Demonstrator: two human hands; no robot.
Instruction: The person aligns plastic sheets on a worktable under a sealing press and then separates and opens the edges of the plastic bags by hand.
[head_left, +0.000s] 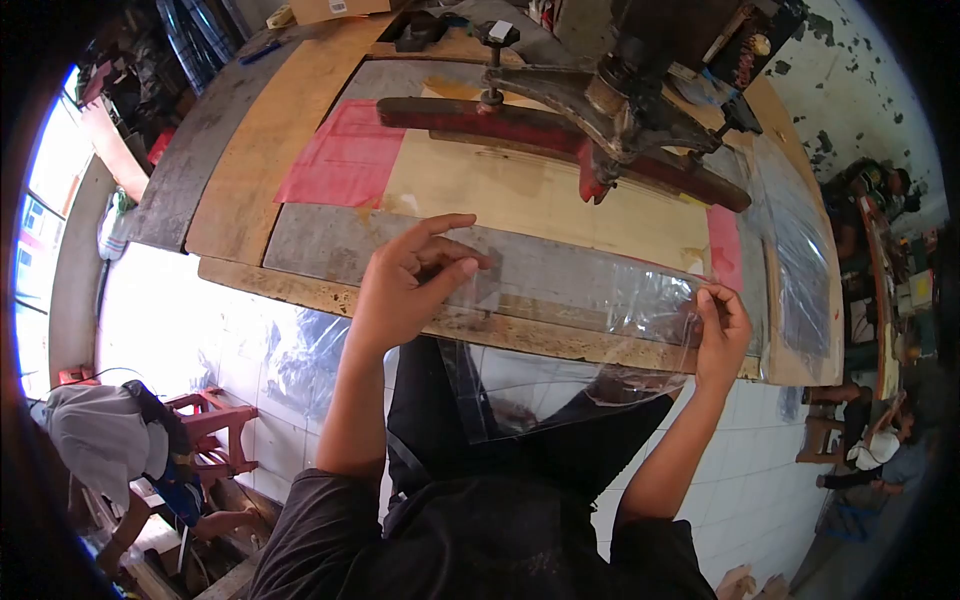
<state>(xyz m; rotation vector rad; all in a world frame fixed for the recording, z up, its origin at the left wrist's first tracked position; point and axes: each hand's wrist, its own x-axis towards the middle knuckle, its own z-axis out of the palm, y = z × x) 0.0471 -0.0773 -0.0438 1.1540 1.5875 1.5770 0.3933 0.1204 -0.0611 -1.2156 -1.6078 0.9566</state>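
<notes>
A clear plastic sheet (560, 385) stretches between my two hands and hangs over the front edge of the workbench above my lap. My left hand (410, 280) has its thumb against the curled fingers at the sheet's upper left corner, with the index finger stretched out. At the upper right corner, my right hand (722, 335) pinches the sheet between thumb and fingers. Just beyond them lies a pale yellow board (520, 190) flanked by pink pieces (340, 150) on a grey plate (320, 240). A red press bar (540, 125) is above the board.
A dark metal press arm (560, 90) rises behind the bar. More clear plastic (800, 260) lies on the bench's right side, and some (305, 360) on the floor at left. A person (110, 440) is at lower left near a red stool (215, 430). Other people are at right.
</notes>
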